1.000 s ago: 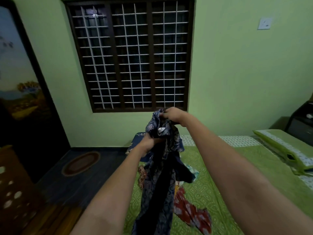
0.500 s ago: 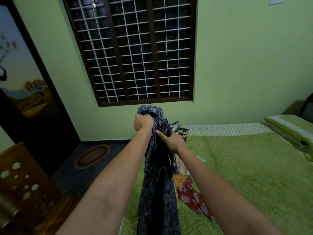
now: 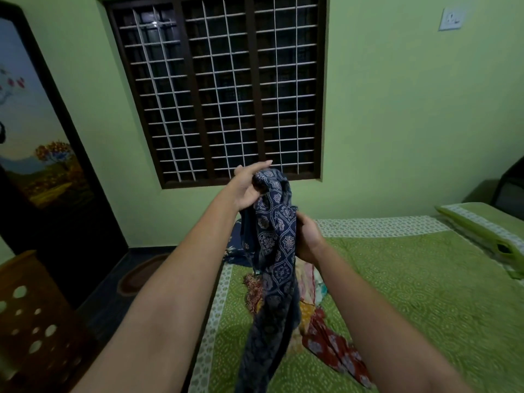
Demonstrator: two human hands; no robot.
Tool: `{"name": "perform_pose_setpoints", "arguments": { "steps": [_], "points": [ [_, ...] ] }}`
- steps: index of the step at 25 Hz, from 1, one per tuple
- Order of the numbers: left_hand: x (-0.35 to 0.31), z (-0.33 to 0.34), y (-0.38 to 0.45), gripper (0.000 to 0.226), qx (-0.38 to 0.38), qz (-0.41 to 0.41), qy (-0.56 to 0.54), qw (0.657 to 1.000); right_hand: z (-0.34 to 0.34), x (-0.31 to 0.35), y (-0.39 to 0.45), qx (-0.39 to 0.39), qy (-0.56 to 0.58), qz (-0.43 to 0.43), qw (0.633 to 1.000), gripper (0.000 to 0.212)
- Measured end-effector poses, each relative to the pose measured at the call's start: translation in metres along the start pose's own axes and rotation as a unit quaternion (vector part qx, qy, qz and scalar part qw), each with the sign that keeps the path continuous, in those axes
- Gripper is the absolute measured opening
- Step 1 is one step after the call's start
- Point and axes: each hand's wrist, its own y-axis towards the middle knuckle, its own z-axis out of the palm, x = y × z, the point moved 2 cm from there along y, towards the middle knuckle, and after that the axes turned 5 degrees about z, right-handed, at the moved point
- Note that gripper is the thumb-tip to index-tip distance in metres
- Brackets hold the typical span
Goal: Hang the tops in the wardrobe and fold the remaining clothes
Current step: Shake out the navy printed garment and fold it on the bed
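1. A dark blue printed garment [image 3: 276, 236] hung in the air above the near left part of the bed [image 3: 411, 293], held up in front of the barred window [image 3: 218, 89].
2. The left hand [image 3: 249, 185] was the upper hold: the bunched top end of the garment sat in its palm, with the thumb lying along the cloth and the fingers stretched out fairly straight above it. Whether those fingers truly clamped the cloth could not be told.
3. The right hand [image 3: 307, 239] was lower and just right of the cloth, its fingers curled around the garment's right edge partway down its length.
4. From the upper hold the garment ran almost straight down, its long axis near vertical and leaning slightly to the left at the bottom, where the loose tail passed out of view at the lower edge.
5. The cloth was gathered into a narrow rope-like column rather than spread flat.
6. Behind the hanging tail, a heap of other clothes [image 3: 320, 321], red, yellow and pale, lay on the green bedcover.
7. A green pillow [image 3: 487, 231] lay at the far right of the bed.
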Motion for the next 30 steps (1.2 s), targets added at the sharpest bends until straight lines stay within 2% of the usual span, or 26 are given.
{"name": "perform_pose_setpoints", "arguments": {
  "steps": [1,3,4,6,7,9,10,11,13,14,15,16,19,22,24,27,29,30],
  "points": [
    [0.007,-0.005,-0.003,0.099,-0.043,-0.006,0.066,0.997,0.005,0.002,0.000,0.013,0.021,0.004,1.000,0.047],
    [0.043,-0.027,-0.009,0.084,-0.183,-0.048,0.174,0.966,0.014,0.005,0.000,0.035,0.040,0.003,0.999,0.050],
    [0.065,-0.033,-0.015,0.080,-0.169,-0.093,0.138,0.971,0.015,0.008,0.001,0.039,0.041,0.004,0.998,0.051],
    [0.101,-0.036,-0.030,0.094,-0.029,-0.177,0.045,0.983,0.015,0.014,0.004,0.034,-0.005,0.022,0.999,0.050],
    [0.110,-0.037,-0.036,0.099,0.026,-0.194,0.026,0.980,0.012,0.016,0.008,0.027,-0.051,0.037,0.998,0.047],
    [0.119,-0.038,-0.041,0.100,0.081,-0.190,-0.004,0.978,0.013,0.022,0.010,-0.023,-0.176,0.060,0.982,0.039],
    [0.121,-0.039,-0.042,0.096,0.094,-0.187,-0.019,0.978,0.012,0.025,0.011,-0.060,-0.269,0.062,0.959,0.036],
    [0.123,-0.039,-0.043,0.088,0.099,-0.183,-0.025,0.978,0.010,0.030,0.012,-0.093,-0.378,0.054,0.919,0.034],
    [0.132,-0.042,-0.037,0.072,0.080,-0.170,-0.054,0.981,0.008,0.040,0.015,-0.135,-0.567,0.025,0.812,0.041],
    [0.135,-0.042,-0.036,0.068,0.065,-0.167,-0.078,0.981,0.007,0.044,0.016,-0.148,-0.611,0.008,0.778,0.045],
    [0.139,-0.039,-0.036,0.068,0.056,-0.166,-0.104,0.979,0.005,0.047,0.017,-0.159,-0.628,-0.011,0.762,0.047],
    [0.142,-0.034,-0.037,0.068,0.052,-0.161,-0.128,0.977,0.003,0.050,0.018,-0.172,-0.620,-0.028,0.765,0.047],
    [0.145,-0.027,-0.036,0.067,0.014,-0.128,-0.166,0.978,-0.015,0.056,0.016,-0.245,-0.509,-0.059,0.823,0.045],
    [0.142,-0.048,-0.022,0.070,-0.056,-0.102,-0.158,0.980,-0.052,0.055,0.010,-0.326,-0.469,-0.049,0.820,0.043],
    [0.142,-0.065,-0.015,0.076,-0.079,-0.113,-0.103,0.985,-0.089,0.044,0.008,-0.361,-0.417,-0.030,0.834,0.044],
    [0.147,-0.096,-0.009,0.052,-0.136,-0.124,-0.093,0.978,-0.143,0.023,-0.003,-0.416,-0.274,-0.010,0.867,0.037],
    [0.153,-0.118,-0.008,0.047,-0.189,-0.129,-0.079,0.970,-0.165,0.015,-0.018,-0.444,-0.203,0.011,0.873,0.034],
    [0.155,-0.128,-0.008,0.044,-0.229,-0.140,-0.027,0.963,-0.175,0.013,-0.023,-0.456,-0.190,0.021,0.869,0.034]
  ]
}}
